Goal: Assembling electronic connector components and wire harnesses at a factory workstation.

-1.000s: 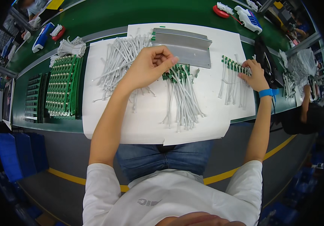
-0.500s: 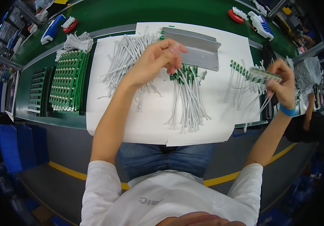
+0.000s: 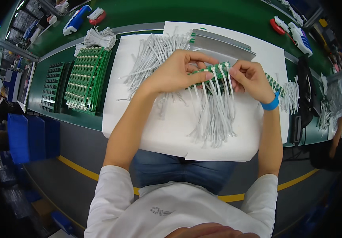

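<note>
The left hand [image 3: 179, 73] is nearly closed, its thumb and fingers pinching a green board strip [image 3: 220, 69]. This strip lies between the two hands, and white cables [image 3: 215, 119] hang below it. The right hand [image 3: 253, 81] has bent fingers just beside the strip's right end; I cannot tell if it grips anything. Beyond both hands is a metal plate [image 3: 223, 43]; left of the left hand, a cable pile [image 3: 149, 57].
</note>
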`<state>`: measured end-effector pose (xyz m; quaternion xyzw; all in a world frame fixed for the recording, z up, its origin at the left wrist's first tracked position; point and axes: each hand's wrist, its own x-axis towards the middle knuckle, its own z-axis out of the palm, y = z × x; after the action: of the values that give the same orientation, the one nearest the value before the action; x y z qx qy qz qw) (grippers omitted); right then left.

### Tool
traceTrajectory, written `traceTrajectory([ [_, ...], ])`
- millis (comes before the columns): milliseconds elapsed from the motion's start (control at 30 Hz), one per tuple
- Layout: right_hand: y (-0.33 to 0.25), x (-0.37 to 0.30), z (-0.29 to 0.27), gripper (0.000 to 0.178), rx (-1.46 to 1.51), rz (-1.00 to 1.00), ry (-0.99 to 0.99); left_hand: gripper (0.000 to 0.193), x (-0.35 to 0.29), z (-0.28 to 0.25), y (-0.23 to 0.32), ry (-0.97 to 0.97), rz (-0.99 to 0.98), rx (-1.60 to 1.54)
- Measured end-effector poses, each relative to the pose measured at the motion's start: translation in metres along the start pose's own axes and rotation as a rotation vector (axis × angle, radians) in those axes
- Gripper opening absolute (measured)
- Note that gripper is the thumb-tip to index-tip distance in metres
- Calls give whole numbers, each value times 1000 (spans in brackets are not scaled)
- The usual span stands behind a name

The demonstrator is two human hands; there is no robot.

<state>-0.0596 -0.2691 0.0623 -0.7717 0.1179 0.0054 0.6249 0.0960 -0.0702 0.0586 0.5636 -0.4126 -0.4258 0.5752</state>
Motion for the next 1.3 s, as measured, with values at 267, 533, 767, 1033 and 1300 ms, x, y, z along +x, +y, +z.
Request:
traceTrajectory([
  [267, 4, -3, 33, 31, -37, -172, 16, 23, -1, 3, -14, -154, 127, 177],
  [533, 5, -2, 29, 39, 1, -175, -43, 25, -2, 9, -7, -170, -101, 48],
  [767, 11, 0, 27, 39, 153, -101, -94, 27, -1, 9, -6, -164, -73, 7],
  [1033, 2, -6, 27, 38, 154, -135, 155, 27, -6, 3, 7, -169, -96, -27],
  [1300, 18, 7, 18, 57, -503, -178, 360, 21, -13, -10, 10, -308, -147, -185],
])
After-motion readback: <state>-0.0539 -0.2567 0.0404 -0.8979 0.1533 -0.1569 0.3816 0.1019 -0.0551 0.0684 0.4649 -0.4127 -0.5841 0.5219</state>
